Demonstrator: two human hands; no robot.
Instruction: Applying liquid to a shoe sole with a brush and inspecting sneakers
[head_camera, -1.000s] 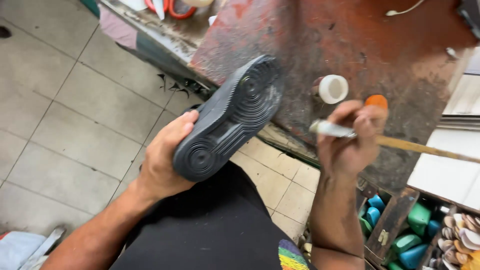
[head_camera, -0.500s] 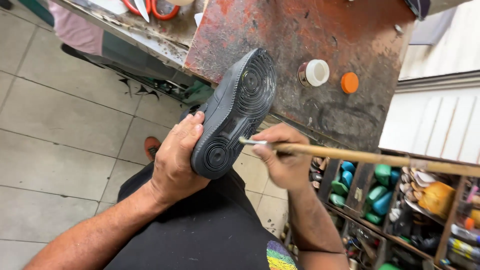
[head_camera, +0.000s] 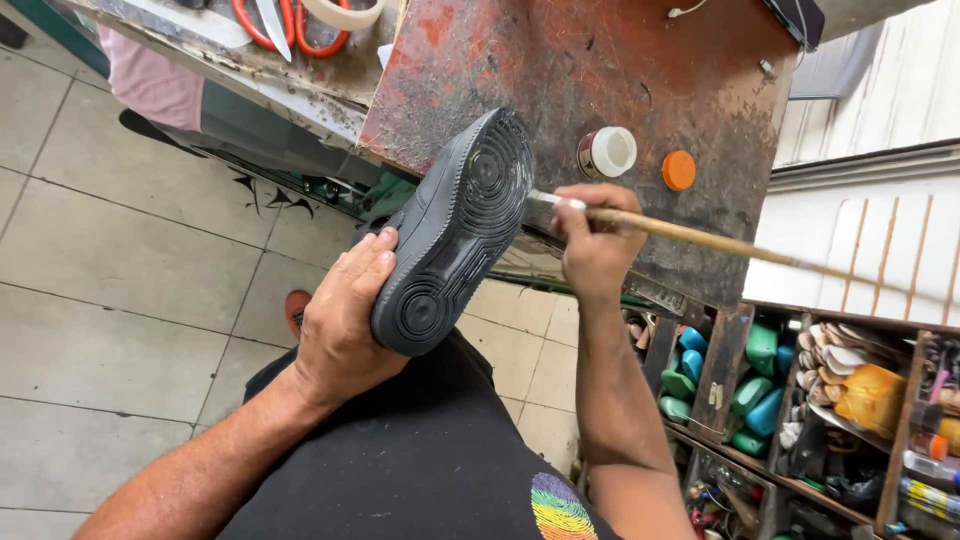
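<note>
Overhead, a left hand (head_camera: 345, 325) wraps its fingers around the heel of a dark shoe (head_camera: 455, 230), held sole-up just in front of a worn red worktop (head_camera: 600, 70). Right of the shoe, the right hand (head_camera: 592, 240) has its fingers closed on a long wooden brush (head_camera: 690, 233), whose tip touches the sole's toe end. Beyond the brush, on the worktop, stand a small open jar (head_camera: 607, 152) and, just right of it, an orange lid (head_camera: 679, 170).
</note>
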